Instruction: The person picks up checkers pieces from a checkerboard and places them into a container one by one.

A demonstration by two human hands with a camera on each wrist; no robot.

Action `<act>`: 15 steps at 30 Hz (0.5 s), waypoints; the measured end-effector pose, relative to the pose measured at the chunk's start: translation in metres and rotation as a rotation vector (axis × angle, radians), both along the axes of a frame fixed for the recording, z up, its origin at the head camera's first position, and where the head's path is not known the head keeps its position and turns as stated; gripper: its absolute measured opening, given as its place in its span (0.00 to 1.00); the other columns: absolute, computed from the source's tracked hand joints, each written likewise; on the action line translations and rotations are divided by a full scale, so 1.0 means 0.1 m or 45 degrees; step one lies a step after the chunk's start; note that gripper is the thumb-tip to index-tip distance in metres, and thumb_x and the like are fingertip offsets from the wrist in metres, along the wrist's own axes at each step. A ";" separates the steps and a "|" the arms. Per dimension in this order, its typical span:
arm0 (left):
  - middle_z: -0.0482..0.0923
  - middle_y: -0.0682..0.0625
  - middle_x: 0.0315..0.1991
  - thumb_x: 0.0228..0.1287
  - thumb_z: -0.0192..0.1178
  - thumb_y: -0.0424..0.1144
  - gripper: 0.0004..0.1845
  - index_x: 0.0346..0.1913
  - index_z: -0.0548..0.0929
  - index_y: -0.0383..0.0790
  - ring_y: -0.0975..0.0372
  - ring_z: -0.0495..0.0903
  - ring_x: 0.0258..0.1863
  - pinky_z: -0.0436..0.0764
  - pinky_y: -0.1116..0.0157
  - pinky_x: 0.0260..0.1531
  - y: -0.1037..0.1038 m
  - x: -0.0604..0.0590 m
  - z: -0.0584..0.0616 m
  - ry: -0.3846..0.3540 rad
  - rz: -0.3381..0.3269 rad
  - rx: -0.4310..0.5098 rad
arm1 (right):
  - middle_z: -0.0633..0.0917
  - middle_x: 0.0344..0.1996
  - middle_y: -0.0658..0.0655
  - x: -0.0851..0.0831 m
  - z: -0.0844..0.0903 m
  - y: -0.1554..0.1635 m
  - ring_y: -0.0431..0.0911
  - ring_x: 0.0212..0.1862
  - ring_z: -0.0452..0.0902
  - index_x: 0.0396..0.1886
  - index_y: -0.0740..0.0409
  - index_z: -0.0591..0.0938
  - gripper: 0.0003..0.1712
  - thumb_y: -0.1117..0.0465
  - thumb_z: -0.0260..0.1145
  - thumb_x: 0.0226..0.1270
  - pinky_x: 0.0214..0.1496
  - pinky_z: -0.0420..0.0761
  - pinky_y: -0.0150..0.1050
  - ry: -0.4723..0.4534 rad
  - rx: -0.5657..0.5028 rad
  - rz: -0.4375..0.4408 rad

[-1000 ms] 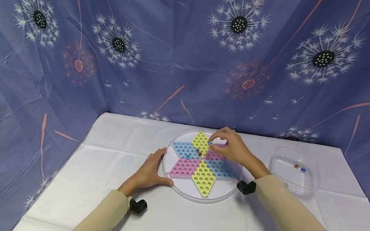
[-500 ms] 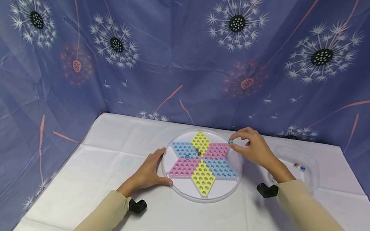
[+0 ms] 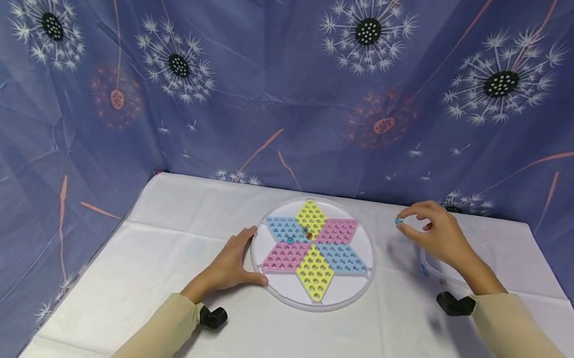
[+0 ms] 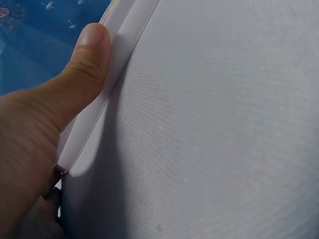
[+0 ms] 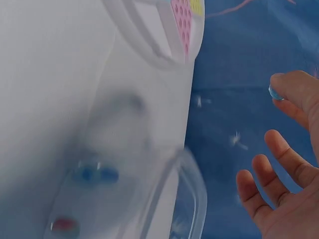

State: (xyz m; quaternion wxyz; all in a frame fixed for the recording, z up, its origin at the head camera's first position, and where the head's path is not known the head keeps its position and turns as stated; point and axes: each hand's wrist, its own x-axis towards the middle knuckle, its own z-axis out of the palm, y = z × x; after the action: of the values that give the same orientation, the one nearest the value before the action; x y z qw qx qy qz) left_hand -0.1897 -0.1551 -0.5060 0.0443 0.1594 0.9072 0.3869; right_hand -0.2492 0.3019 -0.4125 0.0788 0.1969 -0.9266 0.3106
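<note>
**Marble pinched over the bench**

While the right hand (image 3: 441, 237) pinches a blue marble (image 3: 398, 222) in its fingers (image 5: 291, 97) between board (image 3: 314, 253) and tub (image 3: 455, 269) (other fingers loosely spread), the left hand (image 3: 231, 265) rests against the board's rim, thumb along it.

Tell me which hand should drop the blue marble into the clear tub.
Right. The right hand already pinches the blue marble and hovers at the clear tub. The left hand rests on the round board's rim, far from the tub.
</note>
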 end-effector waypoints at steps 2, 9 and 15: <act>0.53 0.37 0.80 0.42 0.85 0.53 0.69 0.81 0.51 0.31 0.45 0.48 0.81 0.42 0.49 0.81 0.00 0.00 -0.01 -0.002 0.003 -0.002 | 0.79 0.55 0.62 0.03 0.01 0.08 0.60 0.53 0.77 0.47 0.50 0.89 0.10 0.54 0.73 0.69 0.45 0.83 0.52 -0.006 0.006 -0.030; 0.51 0.40 0.81 0.42 0.85 0.54 0.70 0.82 0.51 0.35 0.48 0.46 0.81 0.42 0.52 0.81 0.00 -0.01 -0.02 -0.031 0.013 -0.007 | 0.78 0.57 0.63 0.11 0.01 0.35 0.61 0.54 0.77 0.50 0.50 0.89 0.13 0.52 0.72 0.70 0.41 0.80 0.39 0.000 0.040 -0.104; 0.52 0.39 0.81 0.42 0.85 0.53 0.69 0.82 0.51 0.35 0.47 0.46 0.81 0.42 0.50 0.81 0.00 0.00 -0.01 -0.036 0.023 -0.006 | 0.80 0.55 0.61 0.14 -0.02 0.48 0.59 0.53 0.77 0.51 0.50 0.89 0.14 0.52 0.73 0.69 0.40 0.78 0.32 0.006 0.048 -0.141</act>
State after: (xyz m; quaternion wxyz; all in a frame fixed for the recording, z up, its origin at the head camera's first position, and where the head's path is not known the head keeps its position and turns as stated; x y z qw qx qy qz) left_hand -0.1898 -0.1550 -0.5068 0.0541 0.1456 0.9087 0.3875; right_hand -0.2355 0.3503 -0.4144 0.0942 0.1476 -0.9415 0.2878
